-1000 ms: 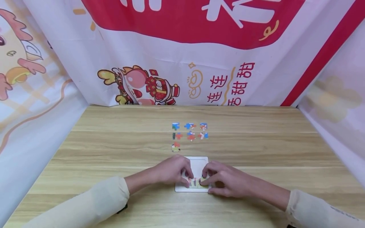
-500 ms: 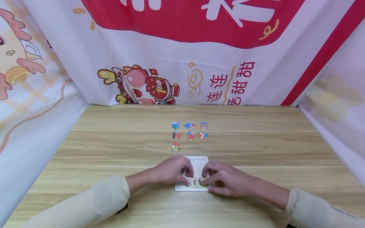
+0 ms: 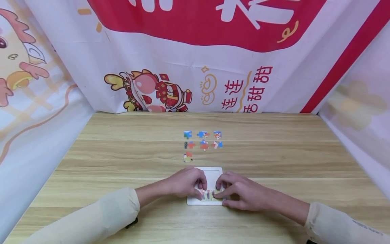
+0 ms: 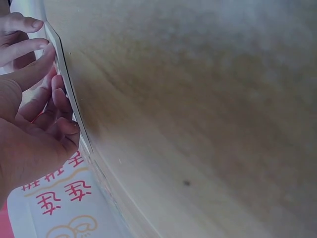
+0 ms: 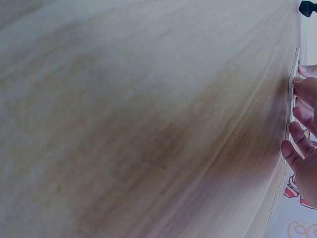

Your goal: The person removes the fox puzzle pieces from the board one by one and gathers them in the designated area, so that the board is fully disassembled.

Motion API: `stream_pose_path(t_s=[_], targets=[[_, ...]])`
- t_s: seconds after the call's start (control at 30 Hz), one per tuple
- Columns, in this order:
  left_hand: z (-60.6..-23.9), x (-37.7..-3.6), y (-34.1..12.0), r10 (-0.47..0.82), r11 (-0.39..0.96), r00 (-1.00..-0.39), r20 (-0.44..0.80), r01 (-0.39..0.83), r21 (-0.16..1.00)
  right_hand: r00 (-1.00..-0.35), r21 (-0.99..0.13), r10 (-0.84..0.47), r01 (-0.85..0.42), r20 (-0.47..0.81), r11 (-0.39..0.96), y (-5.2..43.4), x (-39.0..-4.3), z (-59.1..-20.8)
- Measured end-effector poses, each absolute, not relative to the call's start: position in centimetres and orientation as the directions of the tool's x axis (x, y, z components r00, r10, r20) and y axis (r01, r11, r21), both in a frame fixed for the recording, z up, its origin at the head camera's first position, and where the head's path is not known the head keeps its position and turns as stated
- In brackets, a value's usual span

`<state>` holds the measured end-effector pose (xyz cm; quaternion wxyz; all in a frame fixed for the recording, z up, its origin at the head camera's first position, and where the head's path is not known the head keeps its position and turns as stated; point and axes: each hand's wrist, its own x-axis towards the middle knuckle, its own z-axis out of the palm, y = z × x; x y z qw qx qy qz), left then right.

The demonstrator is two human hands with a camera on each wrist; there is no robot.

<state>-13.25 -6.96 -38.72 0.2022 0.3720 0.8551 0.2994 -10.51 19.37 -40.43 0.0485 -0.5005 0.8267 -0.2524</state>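
A white puzzle tray [image 3: 212, 175] lies on the table in front of the person, with jigsaw pieces [image 3: 208, 195] along its near edge. At the tray's left side, the left hand [image 3: 187, 181] has its thumb and fingers bent around a piece, largely hiding it. From the right, the right hand [image 3: 243, 194] holds a yellowish-green piece [image 3: 218, 196] at the tray's near right corner with curled fingers. In the left wrist view the left hand [image 4: 37, 111] touches the tray's thin edge [image 4: 67, 79]. Only fingers of the right hand [image 5: 304, 119] show at the right wrist view's border.
Beyond the tray several loose jigsaw pieces lie in rows, such as a blue-and-red one [image 3: 204, 145] and a red-and-yellow one [image 3: 188, 157]. Wood-grain table [image 3: 122, 159] surrounds them. Printed cloth [image 3: 198, 61] hangs at the back and both sides.
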Motion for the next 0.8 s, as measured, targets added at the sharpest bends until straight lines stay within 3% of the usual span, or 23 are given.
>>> stream_pose_path(t_s=[0.6,0.8], targets=[[-38.51,-13.41,-6.84,0.758,0.528,-0.636,-0.147,0.465,0.711,-0.486,-0.478,-0.85,-0.807,0.205,0.346,19.74,-10.49,-40.83],[-38.55,-13.58,-6.97,0.77,0.467,-0.623,-0.138,0.402,0.788,-0.483,-0.473,-0.849,-0.811,0.213,0.343,19.86,-10.38,-40.76]])
